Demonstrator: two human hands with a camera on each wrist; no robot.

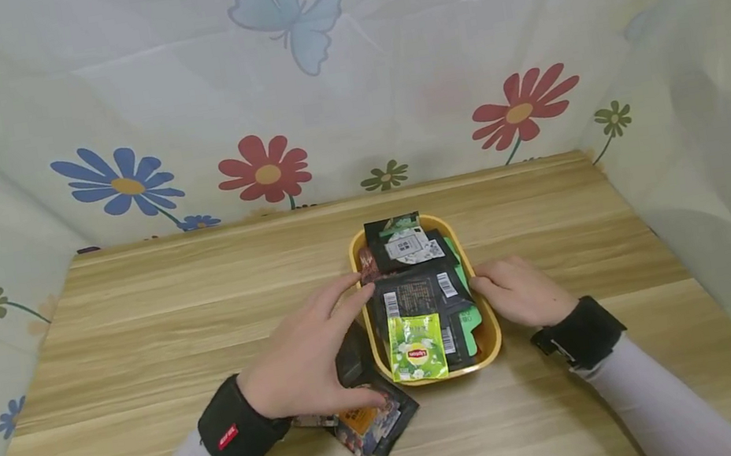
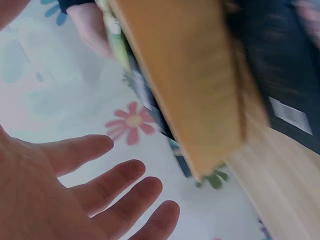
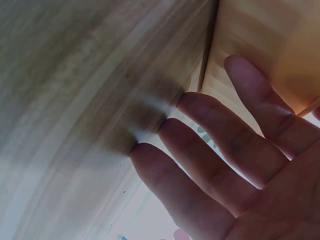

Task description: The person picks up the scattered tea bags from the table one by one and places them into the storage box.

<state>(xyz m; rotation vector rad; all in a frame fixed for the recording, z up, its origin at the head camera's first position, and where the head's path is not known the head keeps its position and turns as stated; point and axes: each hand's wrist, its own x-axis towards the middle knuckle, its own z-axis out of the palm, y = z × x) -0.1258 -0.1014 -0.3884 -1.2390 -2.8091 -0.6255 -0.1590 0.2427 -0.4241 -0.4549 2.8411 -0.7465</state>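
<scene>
A yellow plastic basket (image 1: 495, 335) filled with tea sachets stands on the table. On top lie a green Lipton sachet (image 1: 416, 347), a black sachet (image 1: 412, 294) with barcode labels, and another black sachet (image 1: 404, 242) reaching over the far rim. My left hand (image 1: 310, 356) hovers at the basket's left side, fingers spread, holding nothing; the left wrist view shows its fingers (image 2: 117, 185) apart from the basket wall. Under that hand lie several dark sachets (image 1: 368, 423). My right hand (image 1: 526, 290) rests beside the right rim, its fingers (image 3: 200, 155) nearly straight, fingertips on the table and index finger by the wall.
A wood-grain table (image 1: 202, 286) carries everything. Behind it and on both sides hangs a pale curtain (image 1: 385, 81) printed with flowers and a butterfly. Black bands (image 1: 579, 334) wrap both wrists.
</scene>
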